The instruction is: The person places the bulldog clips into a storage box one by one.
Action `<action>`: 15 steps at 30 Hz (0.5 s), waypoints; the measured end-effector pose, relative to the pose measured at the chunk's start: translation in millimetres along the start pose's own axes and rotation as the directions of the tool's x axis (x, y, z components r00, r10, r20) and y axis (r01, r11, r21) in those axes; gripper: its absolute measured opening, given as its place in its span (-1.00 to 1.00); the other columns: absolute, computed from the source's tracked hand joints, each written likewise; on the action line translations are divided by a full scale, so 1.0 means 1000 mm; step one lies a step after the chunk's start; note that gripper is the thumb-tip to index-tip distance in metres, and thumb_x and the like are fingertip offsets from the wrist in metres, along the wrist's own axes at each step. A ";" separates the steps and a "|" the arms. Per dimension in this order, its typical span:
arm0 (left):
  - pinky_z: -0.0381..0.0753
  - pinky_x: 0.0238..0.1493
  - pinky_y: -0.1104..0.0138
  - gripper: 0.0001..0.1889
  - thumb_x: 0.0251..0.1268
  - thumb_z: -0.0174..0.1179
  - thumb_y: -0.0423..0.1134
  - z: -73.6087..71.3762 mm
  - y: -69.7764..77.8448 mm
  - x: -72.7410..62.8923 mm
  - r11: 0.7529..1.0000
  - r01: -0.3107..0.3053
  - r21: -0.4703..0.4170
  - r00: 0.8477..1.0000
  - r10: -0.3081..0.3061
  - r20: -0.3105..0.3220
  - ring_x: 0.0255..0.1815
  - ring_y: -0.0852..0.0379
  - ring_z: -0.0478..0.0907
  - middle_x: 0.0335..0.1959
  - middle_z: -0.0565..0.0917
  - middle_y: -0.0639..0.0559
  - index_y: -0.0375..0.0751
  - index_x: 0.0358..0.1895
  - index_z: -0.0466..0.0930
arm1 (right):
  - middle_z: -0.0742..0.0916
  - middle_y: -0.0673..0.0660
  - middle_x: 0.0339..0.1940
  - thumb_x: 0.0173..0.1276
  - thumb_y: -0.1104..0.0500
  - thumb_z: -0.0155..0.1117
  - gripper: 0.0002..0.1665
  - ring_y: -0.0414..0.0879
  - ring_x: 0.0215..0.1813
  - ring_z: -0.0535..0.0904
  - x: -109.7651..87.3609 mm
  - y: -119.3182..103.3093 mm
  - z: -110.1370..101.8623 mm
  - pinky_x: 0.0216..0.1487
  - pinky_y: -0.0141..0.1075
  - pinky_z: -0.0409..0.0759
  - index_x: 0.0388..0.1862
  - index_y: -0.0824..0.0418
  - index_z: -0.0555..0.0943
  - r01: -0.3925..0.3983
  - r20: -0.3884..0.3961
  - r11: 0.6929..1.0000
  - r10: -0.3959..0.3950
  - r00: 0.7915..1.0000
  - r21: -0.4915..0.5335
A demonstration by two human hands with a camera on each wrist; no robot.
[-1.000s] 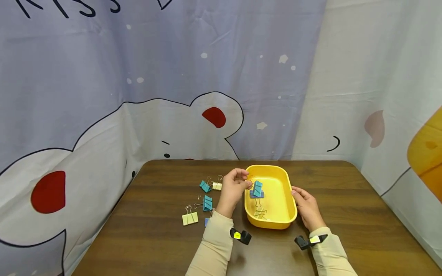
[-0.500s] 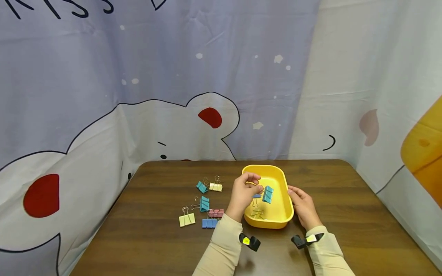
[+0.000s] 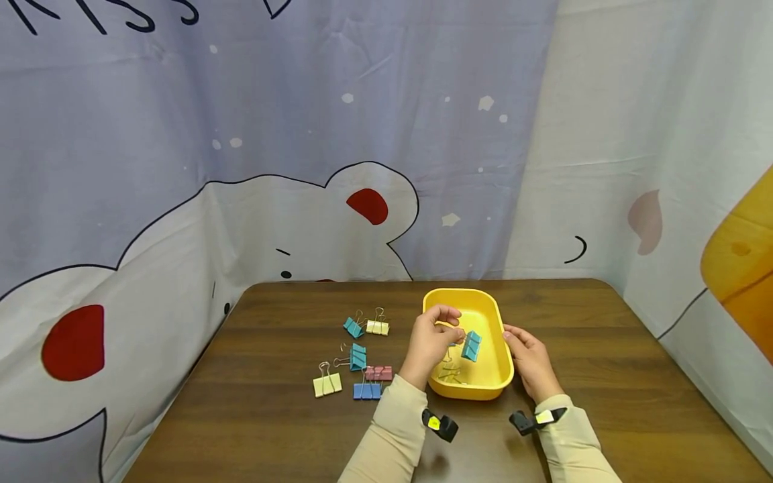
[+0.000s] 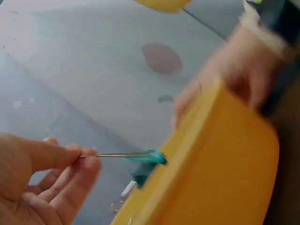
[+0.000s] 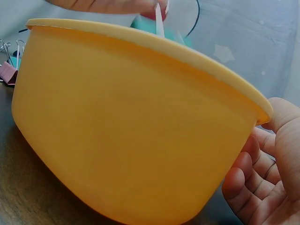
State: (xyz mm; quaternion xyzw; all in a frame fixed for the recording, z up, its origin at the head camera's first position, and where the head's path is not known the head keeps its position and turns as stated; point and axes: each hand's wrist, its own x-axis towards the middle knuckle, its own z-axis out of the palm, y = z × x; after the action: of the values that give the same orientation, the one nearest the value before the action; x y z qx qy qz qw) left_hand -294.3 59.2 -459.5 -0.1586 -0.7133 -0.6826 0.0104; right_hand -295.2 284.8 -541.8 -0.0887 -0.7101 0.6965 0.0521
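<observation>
In the head view my left hand pinches the wire handle of a teal binder clip between thumb and finger. The clip hangs over the inside of a yellow plastic tray. My right hand holds the tray's right side. In the right wrist view that thumb lies at the rim, with the fingers bent against the outer wall. A pale yellow binder clip lies inside the tray near its front left; a blue one beside it is mostly hidden by my left hand.
Left of the tray on the brown table lie two teal clips, two pale yellow clips, a pink clip and a blue clip. A printed curtain hangs behind the table.
My left hand has moved right and slightly down with the teal clip, further over the tray. The pink and blue clips on the table came into sight. My right hand stays on the tray.
</observation>
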 end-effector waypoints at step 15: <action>0.67 -0.36 0.36 -0.65 0.53 0.15 -0.05 -0.016 0.000 0.001 0.935 -0.025 0.354 0.996 -0.007 0.090 -0.28 0.17 0.70 0.13 0.62 -0.05 -0.06 0.25 0.55 | 0.66 0.10 0.12 0.59 -0.07 0.11 -0.34 -0.28 -0.09 0.63 0.001 0.001 -0.001 -0.08 -0.40 0.68 0.44 0.35 0.40 -0.004 0.001 1.000 0.004 1.000 0.002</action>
State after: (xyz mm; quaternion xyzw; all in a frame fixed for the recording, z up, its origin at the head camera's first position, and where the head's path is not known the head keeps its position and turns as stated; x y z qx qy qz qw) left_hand -298.7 43.8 -458.2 -0.1879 -0.8238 -0.5348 0.0099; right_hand -295.5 286.2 -542.9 -0.0897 -0.7094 0.6973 0.0505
